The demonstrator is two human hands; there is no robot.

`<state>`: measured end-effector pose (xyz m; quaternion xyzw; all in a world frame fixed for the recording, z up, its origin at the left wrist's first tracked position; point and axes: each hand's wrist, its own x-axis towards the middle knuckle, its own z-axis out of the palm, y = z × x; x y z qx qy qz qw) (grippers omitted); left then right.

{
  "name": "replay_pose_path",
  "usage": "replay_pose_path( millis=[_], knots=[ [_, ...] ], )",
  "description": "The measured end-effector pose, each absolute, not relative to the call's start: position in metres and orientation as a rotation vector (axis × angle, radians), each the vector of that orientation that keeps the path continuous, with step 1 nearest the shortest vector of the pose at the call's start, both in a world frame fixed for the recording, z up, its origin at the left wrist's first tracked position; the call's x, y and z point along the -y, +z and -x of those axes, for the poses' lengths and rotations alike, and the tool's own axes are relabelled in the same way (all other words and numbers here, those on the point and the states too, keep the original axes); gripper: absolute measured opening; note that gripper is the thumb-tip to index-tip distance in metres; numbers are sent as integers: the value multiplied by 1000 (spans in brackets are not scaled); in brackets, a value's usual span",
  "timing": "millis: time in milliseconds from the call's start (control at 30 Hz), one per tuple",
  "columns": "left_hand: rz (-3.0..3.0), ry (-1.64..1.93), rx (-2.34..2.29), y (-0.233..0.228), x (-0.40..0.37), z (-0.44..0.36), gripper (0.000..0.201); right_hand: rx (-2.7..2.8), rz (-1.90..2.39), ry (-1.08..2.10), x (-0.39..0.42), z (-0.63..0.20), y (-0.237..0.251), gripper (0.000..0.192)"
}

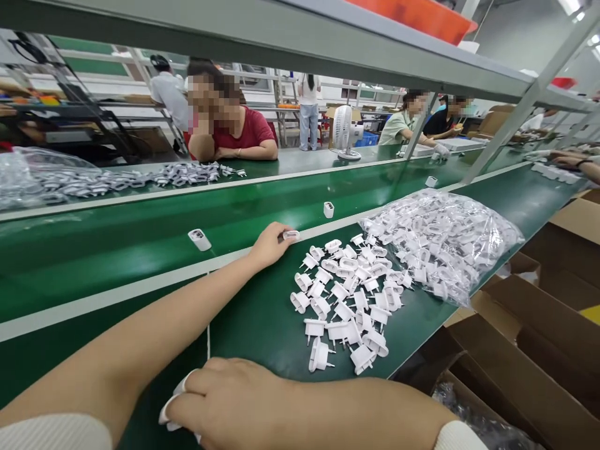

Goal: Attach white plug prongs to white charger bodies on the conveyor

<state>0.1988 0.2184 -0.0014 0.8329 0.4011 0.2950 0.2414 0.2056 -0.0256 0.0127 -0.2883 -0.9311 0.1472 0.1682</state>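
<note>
Nearest, at lower centre of the frame, right hand (229, 400) with fingers curled around white pieces (174, 409), number unclear. Right of centre, loose plug parts (339, 290) on the green table (262, 325), just beside a clear bag (445, 240) full of similar parts. Farther, in the middle, left hand (269, 247) with fingertips pinching 1 small white item (291, 235), near the pale strip (117, 293) along the belt (117, 244). Step in hand, probably: taking from or placing on the belt, impossible to tell which; needed next, steady pinch for taking, clean release for placing. Beyond, 3 white housings (199, 239) well apart on the belt; upper left, a person in red (253, 131).
</note>
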Motion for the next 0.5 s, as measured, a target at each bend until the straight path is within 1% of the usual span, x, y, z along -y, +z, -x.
replay_pose_path(
  millis=[100, 133, 200, 233, 300, 367, 433, 467, 500],
  knots=[
    [-2341, 702, -880, 4, -182, -189, 45, 2647, 841, 425, 26, -206, 13, 34],
    [-2362, 672, -828, 6, -172, -182, 50, 2636, 862, 427, 26, -206, 13, 35],
    [-2406, 727, -847, 8, -162, -162, 68, 2587, 907, 471, 25, -206, 13, 42],
    [-2410, 837, -955, 9, -161, -150, 77, 2550, 934, 521, 25, -207, 13, 46],
    [-2294, 1169, -1356, 8, -168, -122, 89, 2462, 987, 633, 25, -208, 15, 54],
    [-2002, 1399, -1797, 8, -183, -92, 98, 2354, 1001, 713, 25, -209, 19, 51],
    [-1728, 1353, -2038, 8, -202, -66, 103, 2191, 980, 794, 23, -210, 22, 44],
    [-1659, 1262, -2055, 9, -211, -55, 100, 2086, 975, 851, 20, -210, 23, 43],
    [-1632, 1177, -2028, 11, -218, -46, 90, 1970, 979, 916, 17, -210, 23, 42]
  ],
)
